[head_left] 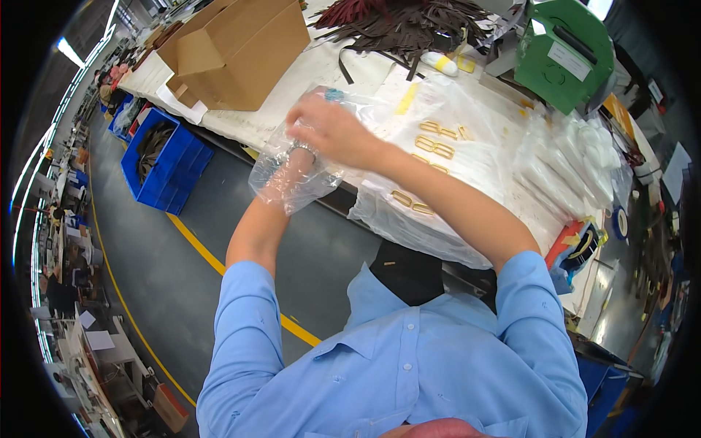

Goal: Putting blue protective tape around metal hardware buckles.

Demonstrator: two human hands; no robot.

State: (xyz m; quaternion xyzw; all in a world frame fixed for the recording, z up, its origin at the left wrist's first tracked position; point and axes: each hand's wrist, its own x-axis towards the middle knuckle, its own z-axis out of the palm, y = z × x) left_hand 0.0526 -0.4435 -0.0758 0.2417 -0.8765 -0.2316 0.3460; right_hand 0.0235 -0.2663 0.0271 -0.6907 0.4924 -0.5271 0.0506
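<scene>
A crinkled clear plastic bag (274, 182) is drawn over my left hand (302, 141) and wrist, where a beaded bracelet shows through it. My right hand (332, 133) crosses on top, its fingers curled against the bag and blurred by motion. Behind it the left fingers are mostly hidden, so their pose is unclear. A small blue patch (334, 94) shows at the bag's far end. To the right, gold-coloured metal buckles (436, 147) lie in rows on a white plastic sheet (467, 190), beneath and beside my right forearm.
An open cardboard box (252, 55) stands at the far left of the table. Dark leather-like strips (416, 28) are heaped at the back, near a green machine (564, 58). Stacked clear bags (566, 164) and a tape dispenser (580, 244) lie right. Blue crates (164, 171) sit on the floor.
</scene>
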